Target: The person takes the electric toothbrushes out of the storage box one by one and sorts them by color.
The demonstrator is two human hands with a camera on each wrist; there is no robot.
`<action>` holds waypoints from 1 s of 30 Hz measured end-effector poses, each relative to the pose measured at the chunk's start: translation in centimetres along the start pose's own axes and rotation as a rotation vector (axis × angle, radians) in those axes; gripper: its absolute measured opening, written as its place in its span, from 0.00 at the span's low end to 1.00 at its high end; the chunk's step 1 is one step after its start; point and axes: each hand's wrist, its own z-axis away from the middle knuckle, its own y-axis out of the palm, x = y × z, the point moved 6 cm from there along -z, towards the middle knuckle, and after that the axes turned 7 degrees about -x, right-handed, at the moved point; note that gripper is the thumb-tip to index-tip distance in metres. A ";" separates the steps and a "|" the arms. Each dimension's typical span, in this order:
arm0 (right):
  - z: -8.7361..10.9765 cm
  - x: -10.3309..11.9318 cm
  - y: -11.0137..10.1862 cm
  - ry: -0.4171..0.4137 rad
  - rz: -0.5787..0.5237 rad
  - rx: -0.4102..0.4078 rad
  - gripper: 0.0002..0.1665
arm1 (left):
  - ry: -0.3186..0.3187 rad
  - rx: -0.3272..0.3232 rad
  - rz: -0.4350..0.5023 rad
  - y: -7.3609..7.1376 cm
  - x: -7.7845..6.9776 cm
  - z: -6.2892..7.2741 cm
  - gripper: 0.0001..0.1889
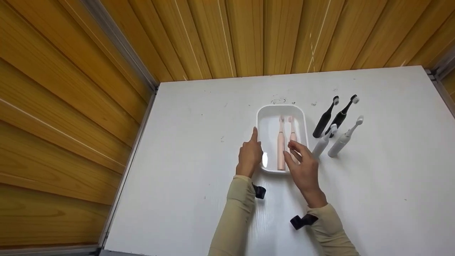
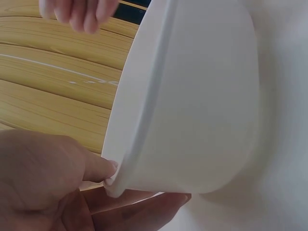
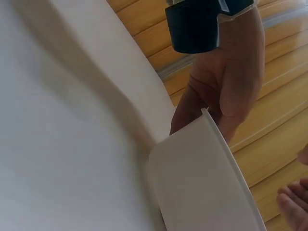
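Observation:
A white tray [image 1: 268, 112] lies on the table with two pink electric toothbrushes in it, the left one [image 1: 281, 151] and the right one [image 1: 293, 135], heads pointing to the back. My left hand [image 1: 249, 154] pinches the tray's left rim; in the left wrist view its thumb [image 2: 98, 166] is over the rim and other fingers are against the outside. Above the tray's right side hovers my right hand [image 1: 304, 165], fingers bent loosely, thumb and forefinger apart, nothing between them. It covers the lower end of the right pink toothbrush.
To the right of the tray stand two black electric toothbrushes [image 1: 322, 124] and two white ones [image 1: 340, 144], upright and close together. The white table [image 1: 185, 160] meets wood-panelled walls [image 1: 245, 39] at the back and left. Each wrist wears a small dark camera.

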 end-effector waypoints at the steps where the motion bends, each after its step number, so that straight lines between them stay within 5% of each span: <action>1: -0.2 -0.4 0.4 0.043 0.029 0.018 0.21 | 0.002 0.001 0.001 0.0 0.0 0.0 0.28; 6: -1.1 -2.0 1.9 0.228 0.217 0.167 0.25 | 0.008 0.005 -0.009 0.0 -0.1 0.0 0.28; 11: -1.8 -3.0 2.8 0.292 0.362 0.307 0.29 | 0.028 0.007 -0.024 0.0 -0.1 0.0 0.28; 30: -3.1 -4.5 4.1 0.339 0.501 0.390 0.23 | 0.005 0.020 -0.022 0.0 0.1 -0.1 0.28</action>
